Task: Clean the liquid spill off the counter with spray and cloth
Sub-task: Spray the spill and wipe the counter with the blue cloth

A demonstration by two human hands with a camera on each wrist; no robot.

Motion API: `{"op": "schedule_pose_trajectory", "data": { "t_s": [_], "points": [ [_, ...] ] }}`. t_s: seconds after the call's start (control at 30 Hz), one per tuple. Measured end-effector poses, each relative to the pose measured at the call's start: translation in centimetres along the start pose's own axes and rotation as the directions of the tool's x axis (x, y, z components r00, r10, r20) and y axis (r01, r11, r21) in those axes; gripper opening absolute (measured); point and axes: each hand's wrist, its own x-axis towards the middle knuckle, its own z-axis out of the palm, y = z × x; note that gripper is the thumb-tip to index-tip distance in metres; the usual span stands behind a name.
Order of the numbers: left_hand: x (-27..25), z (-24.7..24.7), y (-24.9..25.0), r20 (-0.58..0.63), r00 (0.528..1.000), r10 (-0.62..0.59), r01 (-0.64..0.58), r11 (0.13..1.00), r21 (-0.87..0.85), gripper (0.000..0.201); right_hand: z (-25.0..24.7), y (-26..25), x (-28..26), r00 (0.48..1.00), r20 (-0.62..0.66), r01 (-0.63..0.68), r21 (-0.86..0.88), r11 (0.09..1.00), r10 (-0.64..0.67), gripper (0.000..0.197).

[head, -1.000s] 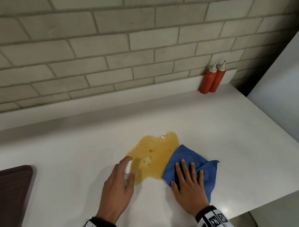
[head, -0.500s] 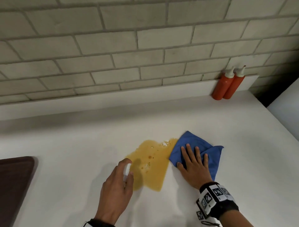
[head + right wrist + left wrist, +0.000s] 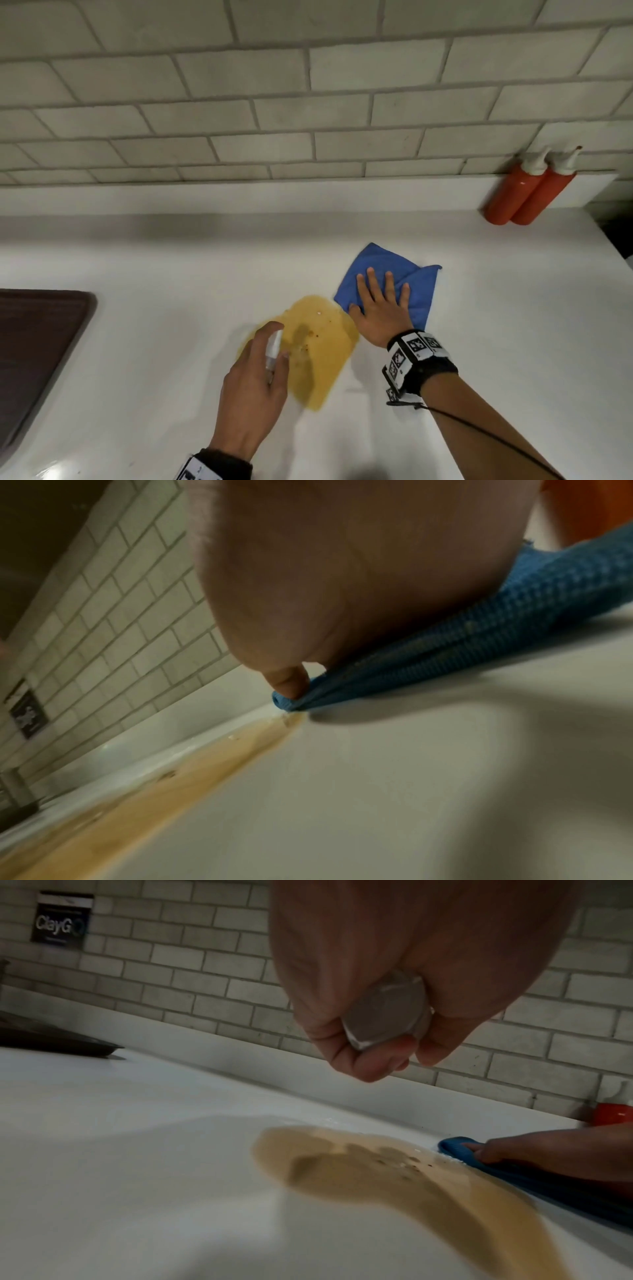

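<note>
Head view shows the yellow-brown spill (image 3: 308, 346) lying as a thin pool on the white desk (image 3: 137, 359), with dark specks in it. The left hand (image 3: 251, 387) hangs over its near-left edge, fingers curled round a small clear spray bottle (image 3: 273, 349) with the forefinger up on the nozzle. In the left wrist view only the bottle's round base (image 3: 385, 1012) shows between the curled fingers. It looks light and smooth, probably slick if wet, so a wrap round the body seems right.

The blue cloth (image 3: 404, 277) lies folded at the spill's far-right edge, one corner touching or just beside the liquid (the right wrist view puts it very close). The right hand (image 3: 380, 308) presses flat on it, fingers straight and spread. The cloth is soft waffle weave; it should soak readily but bunch under a push, so a broad palm hold suits it.

Two red squeeze bottles (image 3: 524, 192) stand well apart against the wall.
</note>
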Motion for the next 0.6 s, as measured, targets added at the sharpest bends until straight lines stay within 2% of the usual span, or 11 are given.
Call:
{"op": "schedule_pose_trajectory", "data": {
  "t_s": [0.13,0.27,0.43,0.6],
  "points": [
    [-0.1,0.4,0.8,-0.008,1.0,0.005,-0.005,1.0,-0.02,0.037,0.4,-1.0,-0.1,0.997,0.018,0.075,-0.04,0.996,-0.074,0.067],
    [-0.1,0.8,1.0,-0.011,1.0,0.001,-0.001,1.0,0.01,0.036,1.6,-1.1,-2.3,0.988,0.032,0.154,-0.067,0.986,-0.152,0.079],
    [-0.4,0.1,1.5,-0.025,0.999,0.041,-0.039,0.997,0.068,0.032,4.1,-0.7,-7.4,0.976,-0.079,0.198,-0.088,0.976,-0.205,0.061],
    [-0.7,-0.6,0.9,0.009,0.998,0.054,-0.055,0.995,0.078,0.029,6.7,-0.4,-13.9,0.956,-0.209,0.191,-0.097,0.977,-0.207,0.062]
  ]
}}
